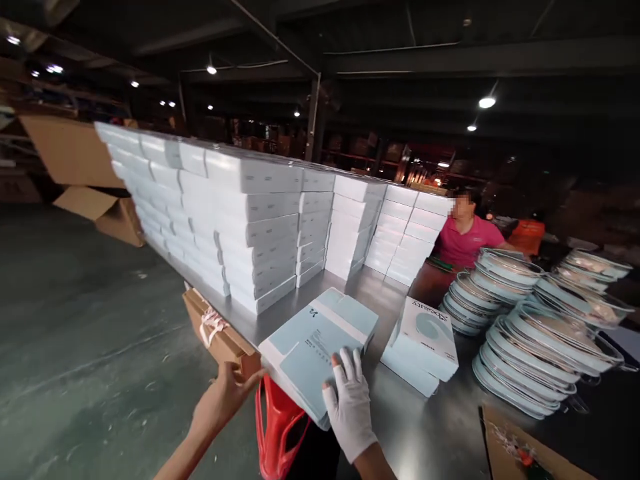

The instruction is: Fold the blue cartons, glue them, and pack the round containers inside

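Observation:
A flat light blue box (320,343) with a pale band and dark print lies at the table's near edge. My right hand (351,408), in a white glove with some fingertips bare, rests on its top with the fingers spread. My bare left hand (223,400) is at the box's near left corner. Its thumb stretches towards that corner, apart from the fingers, which are partly hidden; whether it touches the box I cannot tell. Right of the flat box, a light blue printed box (429,330) rests on another blue box (407,367).
Tall stacks of white boxes (273,237) stand behind on the metal table (395,427). Piles of round blue-rimmed items (530,360) occupy the right, near a person in a pink shirt (473,240). A cardboard carton (200,320) and red stool (280,427) stand below the edge.

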### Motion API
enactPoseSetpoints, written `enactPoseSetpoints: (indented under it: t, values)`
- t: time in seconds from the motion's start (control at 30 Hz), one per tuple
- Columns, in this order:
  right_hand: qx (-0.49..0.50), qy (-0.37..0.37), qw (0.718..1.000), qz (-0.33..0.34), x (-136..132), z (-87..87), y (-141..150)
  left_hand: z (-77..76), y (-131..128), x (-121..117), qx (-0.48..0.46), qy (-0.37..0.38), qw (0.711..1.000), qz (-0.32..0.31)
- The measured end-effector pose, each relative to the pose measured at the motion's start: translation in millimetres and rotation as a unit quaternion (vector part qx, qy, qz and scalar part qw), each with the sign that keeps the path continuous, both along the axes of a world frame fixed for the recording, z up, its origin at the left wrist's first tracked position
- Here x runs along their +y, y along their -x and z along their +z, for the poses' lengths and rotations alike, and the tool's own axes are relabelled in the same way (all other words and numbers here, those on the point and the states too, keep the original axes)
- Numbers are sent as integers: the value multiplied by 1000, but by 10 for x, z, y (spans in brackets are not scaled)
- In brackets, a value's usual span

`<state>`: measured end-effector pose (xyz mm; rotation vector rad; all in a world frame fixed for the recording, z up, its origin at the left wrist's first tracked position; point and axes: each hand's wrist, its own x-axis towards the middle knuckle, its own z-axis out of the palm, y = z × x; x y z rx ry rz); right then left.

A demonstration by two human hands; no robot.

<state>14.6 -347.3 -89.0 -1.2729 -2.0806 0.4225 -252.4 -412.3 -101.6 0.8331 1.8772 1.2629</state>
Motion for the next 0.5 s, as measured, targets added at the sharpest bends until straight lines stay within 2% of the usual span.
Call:
enactPoseSetpoints:
  t: [0.07, 0.13, 0.2, 0.3, 0.4, 0.5]
  values:
    - [-31, 9, 999, 4, -67, -65, 70, 136, 45, -1, 107, -23, 994, 20]
    - [-55, 17, 998, 6, -99, -73, 99, 325, -58, 166, 178, -72, 981, -29]
    - [-77, 27, 997, 10, -107, -45, 88, 514, -283, 538, 214, -113, 960, -138]
    - [-103, 42, 994, 18, -118, -4, 42, 714, -644, 1286, 235, -125, 922, -280]
    - [-113, 43, 992, 29, -149, -9, -11, 802, -832, 1889, 237, -100, 896, -362]
    - [-106, 33, 993, 43, -173, -24, -70, 816, -854, 2199, 227, -80, 883, -402]
